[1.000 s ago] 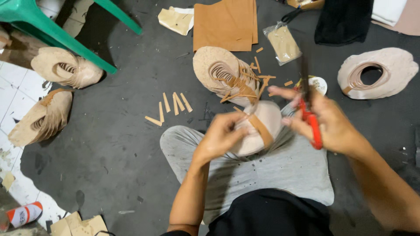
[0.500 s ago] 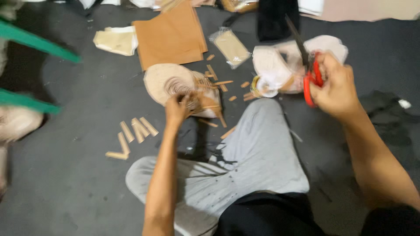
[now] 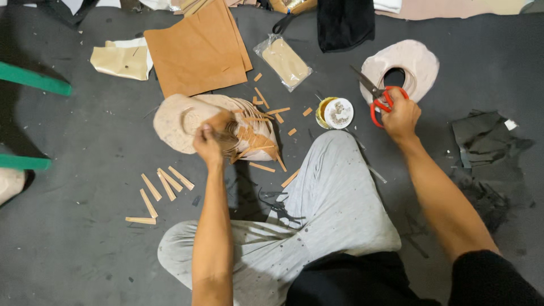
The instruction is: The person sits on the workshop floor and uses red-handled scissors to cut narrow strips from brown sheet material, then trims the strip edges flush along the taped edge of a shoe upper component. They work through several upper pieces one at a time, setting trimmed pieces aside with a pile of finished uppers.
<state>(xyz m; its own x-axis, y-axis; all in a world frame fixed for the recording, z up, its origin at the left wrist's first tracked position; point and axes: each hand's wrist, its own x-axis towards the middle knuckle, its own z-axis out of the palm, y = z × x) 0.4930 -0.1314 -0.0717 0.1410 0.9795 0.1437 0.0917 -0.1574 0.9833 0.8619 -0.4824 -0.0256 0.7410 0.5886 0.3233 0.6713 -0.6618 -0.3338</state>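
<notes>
Your left hand [image 3: 208, 143] grips the strappy tan sandal upper [image 3: 218, 126] on the floor [image 3: 73, 255] ahead-left, long axis left-right. Your right hand [image 3: 399, 116], well apart, clutches red-handled scissors [image 3: 378, 99], blades pointing up-left.

A flat clear plastic packet [image 3: 283, 61] lies on the dark floor [image 3: 79, 141] near its far edge, tilted, holding a tan rectangular pad. It sits just right of a stack of brown sheets [image 3: 195, 51] and below a black cloth [image 3: 344, 22]. A small round tin [image 3: 334, 112] with a yellow wall and a whitish lid stands nearer, just beside the grey-trousered knee [image 3: 334, 187]. No labels, signs or screens can be made out.
</notes>
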